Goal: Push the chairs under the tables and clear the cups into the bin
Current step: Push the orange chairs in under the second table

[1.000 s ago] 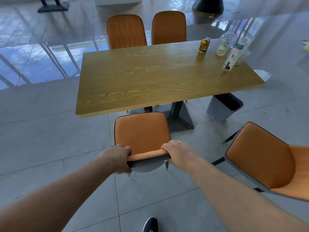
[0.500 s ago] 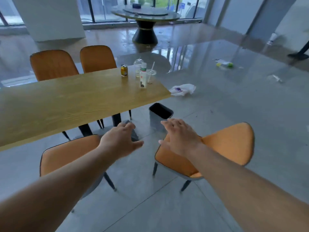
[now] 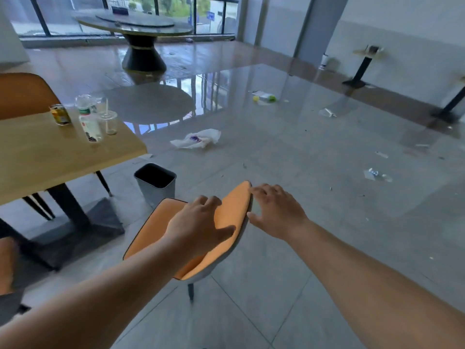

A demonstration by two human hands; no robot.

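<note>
An orange chair stands out on the floor, right of the wooden table. My left hand lies spread over the inner face of its backrest. My right hand hovers open just behind the backrest's top edge, fingers apart. On the table's far corner stand a clear cup with a straw, a plastic bottle, a yellow can and a crumpled clear cup. A grey bin sits on the floor between table and chair.
Another orange chair is behind the table, and a chair edge shows at the left border. A white bag and small litter lie on the tiled floor. A round dark table stands near the windows.
My hands let go of the first chair's backrest, my view swung right, and both hands reached the second chair's backrest. That chair now sits closer, with its backrest edge toward me.
</note>
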